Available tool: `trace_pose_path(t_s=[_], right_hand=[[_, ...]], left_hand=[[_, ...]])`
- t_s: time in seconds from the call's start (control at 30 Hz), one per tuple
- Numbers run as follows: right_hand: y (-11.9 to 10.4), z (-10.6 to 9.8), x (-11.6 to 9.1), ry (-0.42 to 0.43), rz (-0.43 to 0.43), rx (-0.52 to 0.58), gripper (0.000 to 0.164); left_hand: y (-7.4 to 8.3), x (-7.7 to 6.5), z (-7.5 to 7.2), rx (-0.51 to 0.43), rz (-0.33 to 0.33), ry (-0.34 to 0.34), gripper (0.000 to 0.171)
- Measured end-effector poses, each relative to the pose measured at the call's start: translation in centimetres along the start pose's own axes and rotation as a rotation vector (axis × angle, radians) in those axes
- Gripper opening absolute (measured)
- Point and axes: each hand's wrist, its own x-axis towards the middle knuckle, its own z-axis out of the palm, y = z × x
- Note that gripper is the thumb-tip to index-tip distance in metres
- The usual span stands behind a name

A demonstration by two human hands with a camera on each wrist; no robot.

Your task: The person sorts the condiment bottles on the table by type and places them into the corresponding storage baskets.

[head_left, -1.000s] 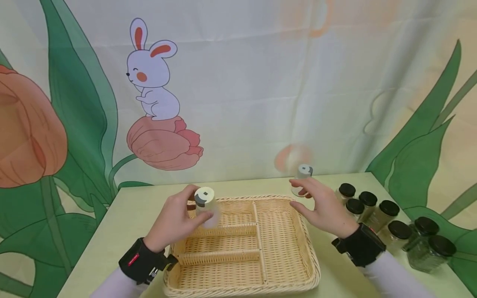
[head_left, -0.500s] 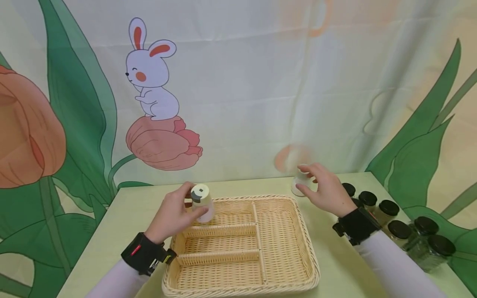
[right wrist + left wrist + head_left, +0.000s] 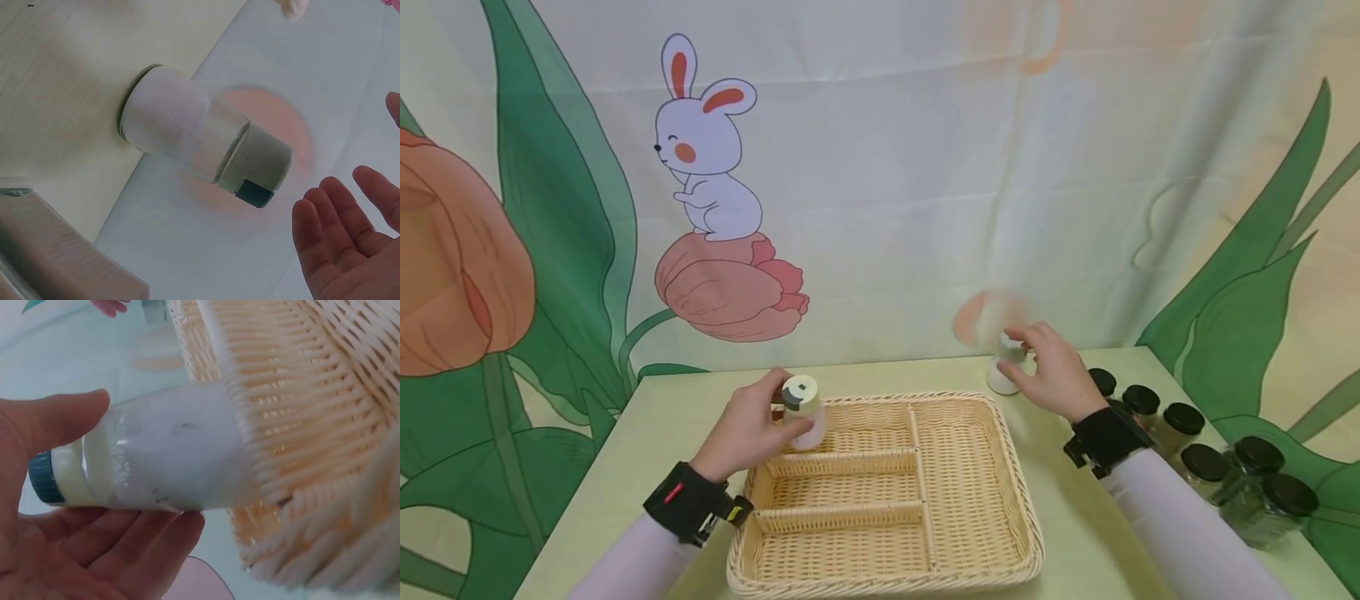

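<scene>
My left hand [image 3: 748,431] grips a clear shaker bottle [image 3: 807,421] of white contents with a pale cap and dark flap. That bottle stands over the basket's back left compartment; in the left wrist view its base [image 3: 219,447] is partly hidden by the woven rim, the thumb on one side and fingers [image 3: 144,550] on the other. A second, similar shaker bottle [image 3: 1002,379] stands upright on the table behind the basket. My right hand [image 3: 1056,375] reaches beside its cap; in the right wrist view the fingers [image 3: 331,237] are apart from that bottle [image 3: 181,122].
The wicker basket [image 3: 973,483] has one long right compartment and several smaller left ones. Several black-lidded jars [image 3: 1180,425] stand along the table's right side, near my right forearm. A printed curtain [image 3: 880,208] hangs behind the table [image 3: 685,417].
My right hand has moved back toward the far shaker bottle, its fingers now around cap height. My left hand has carried its bottle slightly left and lower over the basket.
</scene>
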Motion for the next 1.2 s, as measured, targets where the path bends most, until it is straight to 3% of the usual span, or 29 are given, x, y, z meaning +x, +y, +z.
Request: trace_pose_path(t_s=[0.33,0.53,1.2], right_hand=[[0.9,0.4,0.5,-0.044,0.083,-0.016,0.061],[1.2,0.6,1.1,-0.053,0.102,-0.011,0.065],[1.8,1.3,3.0,-0.131,0.169,-0.094,0.079]], left_hand=[[-0.8,0.6,-0.5,0.075,-0.005,-0.118,0.041],[-1.2,0.9,-0.9,0.071,-0.061,-0.164,0.039],[-1.8,0.9,-1.0,0.105,-0.077,-0.198,0.043]])
